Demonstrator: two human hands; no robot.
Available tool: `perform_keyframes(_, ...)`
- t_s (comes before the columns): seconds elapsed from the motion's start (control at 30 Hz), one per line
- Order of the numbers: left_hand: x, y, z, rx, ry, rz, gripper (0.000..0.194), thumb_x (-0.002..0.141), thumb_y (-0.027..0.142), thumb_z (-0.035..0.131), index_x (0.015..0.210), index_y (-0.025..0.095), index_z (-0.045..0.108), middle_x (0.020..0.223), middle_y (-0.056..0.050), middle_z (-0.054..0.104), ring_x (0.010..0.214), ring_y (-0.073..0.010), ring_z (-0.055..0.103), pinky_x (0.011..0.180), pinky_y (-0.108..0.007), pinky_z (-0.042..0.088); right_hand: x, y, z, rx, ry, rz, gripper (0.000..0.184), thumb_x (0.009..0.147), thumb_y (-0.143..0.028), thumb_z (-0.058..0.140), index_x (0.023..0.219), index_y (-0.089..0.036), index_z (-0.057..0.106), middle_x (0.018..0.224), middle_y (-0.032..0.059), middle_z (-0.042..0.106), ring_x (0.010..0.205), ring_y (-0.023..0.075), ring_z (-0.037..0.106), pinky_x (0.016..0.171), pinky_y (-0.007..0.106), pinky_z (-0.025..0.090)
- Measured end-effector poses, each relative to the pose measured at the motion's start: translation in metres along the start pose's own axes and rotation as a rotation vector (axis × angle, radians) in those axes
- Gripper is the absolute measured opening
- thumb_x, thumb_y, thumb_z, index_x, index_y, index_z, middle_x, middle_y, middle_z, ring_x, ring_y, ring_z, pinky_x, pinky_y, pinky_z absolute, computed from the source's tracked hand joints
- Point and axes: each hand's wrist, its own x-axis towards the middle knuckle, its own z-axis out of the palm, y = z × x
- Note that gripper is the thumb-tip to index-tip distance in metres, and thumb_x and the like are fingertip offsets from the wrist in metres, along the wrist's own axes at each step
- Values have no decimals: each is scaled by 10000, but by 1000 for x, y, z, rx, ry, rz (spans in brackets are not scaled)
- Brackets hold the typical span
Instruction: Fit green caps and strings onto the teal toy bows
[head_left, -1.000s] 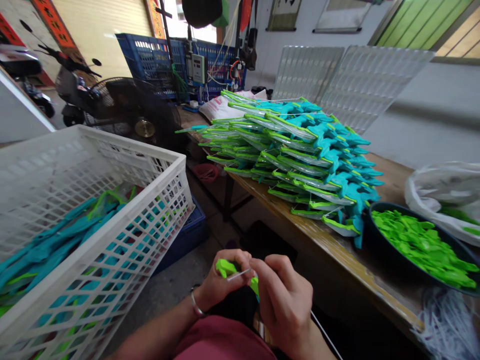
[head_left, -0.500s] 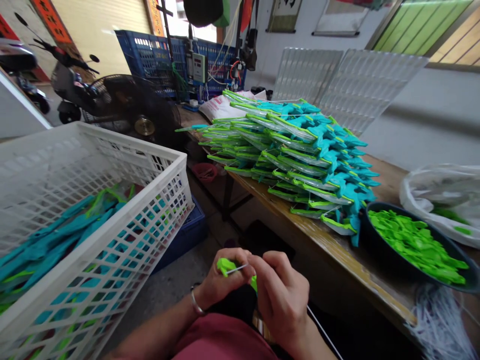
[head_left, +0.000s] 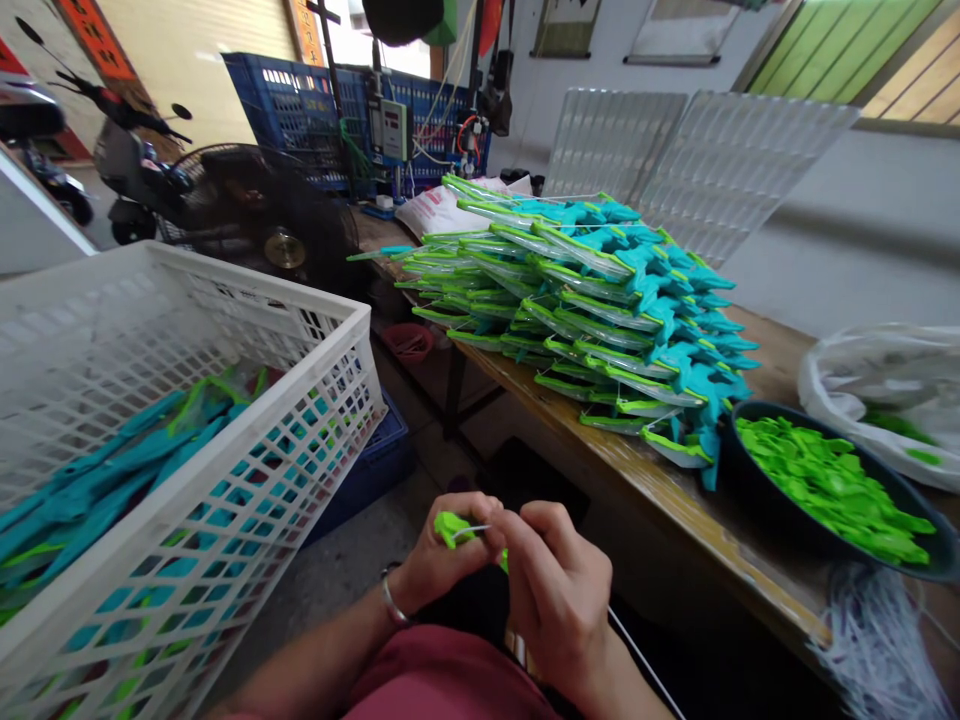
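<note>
In front of my lap, my left hand [head_left: 439,568] is closed around a small bright green plastic piece [head_left: 451,529], whose end pokes out beside the thumb. My right hand [head_left: 564,592] is pinched close against the left fingertips and grips a thin white cord [head_left: 643,660]. From the green piece the cord runs across to the right fingertips, and a length of it trails below the right wrist. Fingers hide most of the piece, so how the cord passes through or around it cannot be made out.
A wooden table [head_left: 637,475] carries a stack of teal and green plastic items [head_left: 585,290]. At its right stand a dark basin [head_left: 731,480] of green pieces and a bundle of white cords [head_left: 881,640]. A white crate [head_left: 300,375] stands left, near a fan [head_left: 262,215].
My right hand has shifted slightly left, closer to the left hand. The short span of cord at the green piece now bows instead of running straight. My left hand keeps its hold.
</note>
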Motion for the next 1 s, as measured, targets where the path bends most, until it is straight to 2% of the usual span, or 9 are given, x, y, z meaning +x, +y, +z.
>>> perform_keyframes(0.3,0,-14,-3,-16,1,0,294,848,357,771,696,172,599,694,5,572,674,-143,498,666,-286,441,8,-2,1,-10,-24,-67,261,1063,-130,422,1113,-117,678,801,61,643,625,112,625,533,191,480)
perform_keyframes(0.43,4,-9,-1,26,41,-26,232,843,354,778,848,165,644,756,19,563,687,-134,479,655,-262,424,8,3,7,-19,-87,-78,278,1063,-128,406,1207,-109,643,874,90,694,646,123,649,528,200,493)
perform_keyframes(0.57,6,4,3,128,32,-21,243,886,326,752,1040,176,639,932,-18,625,853,-170,566,788,-271,472,2,15,19,-67,-87,-96,317,1042,-110,415,1321,-90,564,918,95,707,621,130,645,512,219,491)
perform_keyframes(0.73,0,2,-1,179,-86,-85,405,949,355,673,1300,211,529,1217,-92,614,1087,-224,590,973,-336,482,-2,27,30,-175,-8,-141,262,1033,-108,445,1255,-89,582,835,62,679,580,131,609,484,236,447)
perform_keyframes(0.83,-5,4,-5,210,-136,-130,397,989,338,604,1362,234,517,1306,-93,602,1192,-241,570,1078,-368,446,-2,33,32,-188,8,-144,220,1036,-121,442,1170,-90,613,786,46,646,541,128,575,458,238,425)
perform_keyframes(0.9,-6,7,-4,229,-134,-157,374,1025,348,540,1387,255,530,1359,-81,599,1260,-244,546,1130,-374,416,-1,36,32,-135,5,-90,200,1031,-113,447,1129,-105,620,850,67,659,586,125,593,498,227,463)
perform_keyframes(1.0,-7,5,-1,243,-44,-157,436,1059,403,475,1483,305,469,1509,-62,514,1408,-246,446,1196,-367,355,3,33,31,25,66,-25,190,991,-62,471,1083,-143,617,1002,111,682,823,175,662,717,293,577)
